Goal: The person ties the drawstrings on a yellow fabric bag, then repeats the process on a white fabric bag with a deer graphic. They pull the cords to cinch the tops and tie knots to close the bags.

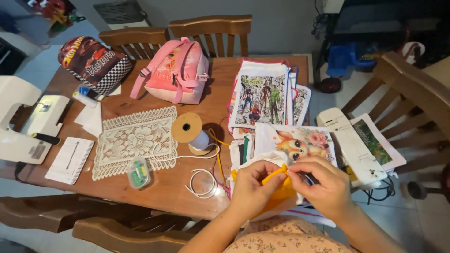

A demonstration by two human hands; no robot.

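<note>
The left hand (253, 187) pinches the yellow cloth (276, 192) from its left side, fingers closed on a fold. The fold's raised strip runs up and to the right, into the right hand (323, 185), whose fingertips are clamped on its upper end, so both hands meet at the pinch. Left of the grip lies white cord (201, 182) beside a spool (190, 133); the table (164, 187) edge sits just below, printed bags (262, 96) beyond.

A home dining room is serving as a sewing corner: wooden chairs (211, 28) are ringing a wooden desk (164, 182) that is carrying a lace doily (133, 140), a cord spool (190, 131), printed fabric bags (262, 93) and a white sewing machine (21, 122).
</note>
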